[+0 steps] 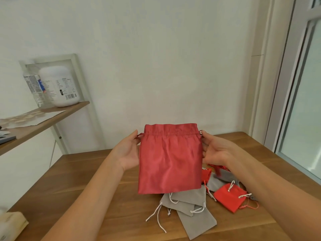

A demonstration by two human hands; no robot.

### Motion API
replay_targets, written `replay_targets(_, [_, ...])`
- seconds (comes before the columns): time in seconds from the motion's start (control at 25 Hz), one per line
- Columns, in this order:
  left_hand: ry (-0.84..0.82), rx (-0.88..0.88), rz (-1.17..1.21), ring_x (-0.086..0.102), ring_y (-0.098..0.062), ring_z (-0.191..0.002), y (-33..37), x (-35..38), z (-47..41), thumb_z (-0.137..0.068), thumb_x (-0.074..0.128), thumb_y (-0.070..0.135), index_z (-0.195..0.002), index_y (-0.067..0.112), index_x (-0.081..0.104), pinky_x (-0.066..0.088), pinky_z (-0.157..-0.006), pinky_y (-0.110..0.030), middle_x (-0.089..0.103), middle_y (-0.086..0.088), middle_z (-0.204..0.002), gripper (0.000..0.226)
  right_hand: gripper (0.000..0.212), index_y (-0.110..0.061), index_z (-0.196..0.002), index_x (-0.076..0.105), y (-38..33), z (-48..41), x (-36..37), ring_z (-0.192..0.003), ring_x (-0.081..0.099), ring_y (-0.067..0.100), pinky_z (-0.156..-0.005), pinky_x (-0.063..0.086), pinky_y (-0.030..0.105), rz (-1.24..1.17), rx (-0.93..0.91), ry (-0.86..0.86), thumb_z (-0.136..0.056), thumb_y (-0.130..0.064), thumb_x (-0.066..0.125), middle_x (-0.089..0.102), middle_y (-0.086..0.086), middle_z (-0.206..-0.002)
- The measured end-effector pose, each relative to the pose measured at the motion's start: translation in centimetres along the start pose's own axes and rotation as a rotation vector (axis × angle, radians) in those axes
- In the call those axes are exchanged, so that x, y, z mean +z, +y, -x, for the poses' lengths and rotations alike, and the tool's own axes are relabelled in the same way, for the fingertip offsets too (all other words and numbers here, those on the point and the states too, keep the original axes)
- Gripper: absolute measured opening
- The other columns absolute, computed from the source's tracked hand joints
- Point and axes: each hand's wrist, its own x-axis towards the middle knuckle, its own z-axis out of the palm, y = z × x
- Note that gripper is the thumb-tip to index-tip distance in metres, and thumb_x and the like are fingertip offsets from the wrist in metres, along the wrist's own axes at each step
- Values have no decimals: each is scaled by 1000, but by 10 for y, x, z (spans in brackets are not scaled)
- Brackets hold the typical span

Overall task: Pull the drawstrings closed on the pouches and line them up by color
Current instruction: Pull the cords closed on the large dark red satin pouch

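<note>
While the big red pouch (170, 159) hangs upright in the air above the worktop (86, 171), its mouth is at the top and its long side runs downward. The gathered band (171, 134) for the cord goes across, from one hand to the other. The left hand (128, 152) holds the left edge of this pouch just under the band, with the thumb in front and the fingers hidden behind the cloth. The right hand (215, 150) holds the right edge at the same height in the same way. A short red cord end (139, 135) comes out at the left corner of the band, touching the left thumb, and another one (200, 132) comes out at the right corner, just beside the right hand. I cannot tell if the fingers pinch the cords or only the cloth.

Both hands are equally near to their own cord, so I judge that the pull should go sideways, away from the pouch, along the line of the band. The band is only a little wrinkled and the mouth looks wide, so the closing is not yet done.

Below the pouch, grey pouches (187, 199) and a small red pouch (229, 197) lie in a loose heap, not yet in any line.
</note>
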Motion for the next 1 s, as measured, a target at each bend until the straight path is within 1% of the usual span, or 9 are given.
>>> replay_targets(0.08, [47,-3,-12,64,-19,-59,-3,0,-12,-99,43,35,-85,14,59,53,-59,-29,62,-6,-67,30,25,-16,-95,63,-5,-6,-4,-86,55,20,-69,42,41,25,12,8,-95,-39,51,61,3,-93])
replay_targets(0.16, [86,-2,0,64,-20,-55,0,1,-25,-100,41,29,-87,14,61,53,-54,-28,63,-8,-61,29,22,-16,-96,63,-15,-15,-7,-81,54,18,-70,43,38,2,11,3,-91,-37,58,59,1,-87])
replay_targets(0.28, [89,67,80,57,-18,-69,20,6,-46,-100,41,24,-80,14,59,46,-64,-35,60,-5,-71,28,14,-18,-84,66,-45,-25,-5,-74,52,13,-72,42,29,-67,-76,16,-86,-32,64,57,-1,-83])
replay_targets(0.4, [80,215,21,50,-13,-66,45,12,-55,-99,43,27,-68,19,47,41,-67,-28,54,1,-73,32,20,-13,-80,64,-71,-31,-4,-68,49,11,-67,40,22,-51,-217,2,-94,-26,56,60,1,-80])
replay_targets(0.52, [205,290,-105,58,-14,-69,35,3,-48,-100,44,33,-63,20,41,47,-80,-31,62,1,-58,39,26,-8,-85,62,-62,-31,-23,-74,57,17,-72,45,25,127,-305,43,-100,-20,45,66,8,-81])
replay_targets(0.64, [349,248,-209,64,-19,-77,-22,-27,-26,-100,45,25,-67,16,45,48,-89,-38,66,-3,-65,34,20,-4,-102,64,-16,-20,-65,-78,61,19,-72,49,27,332,-239,101,-98,-15,48,69,8,-86])
replay_targets(0.76, [404,78,-190,63,-27,-81,-84,-51,-4,-100,45,19,-77,7,53,52,-80,-42,64,-15,-82,27,21,2,-107,66,32,-5,-103,-72,63,18,-61,54,22,394,-118,155,-95,-10,52,69,11,-90])
replay_targets(0.84, [431,7,-325,63,-30,-81,-106,-65,6,-101,42,19,-87,3,57,54,-71,-39,63,-21,-92,26,22,2,-104,66,53,2,-117,-68,63,17,-57,54,21,504,-57,207,-97,-13,51,70,13,-89])
replay_targets(1.0, [461,33,-660,56,-17,-59,-97,-82,20,-99,49,19,-94,3,65,50,-46,-20,63,-11,-78,23,18,4,-85,64,56,14,-123,-47,55,10,-44,47,16,677,-162,311,-94,-11,57,65,11,-68])
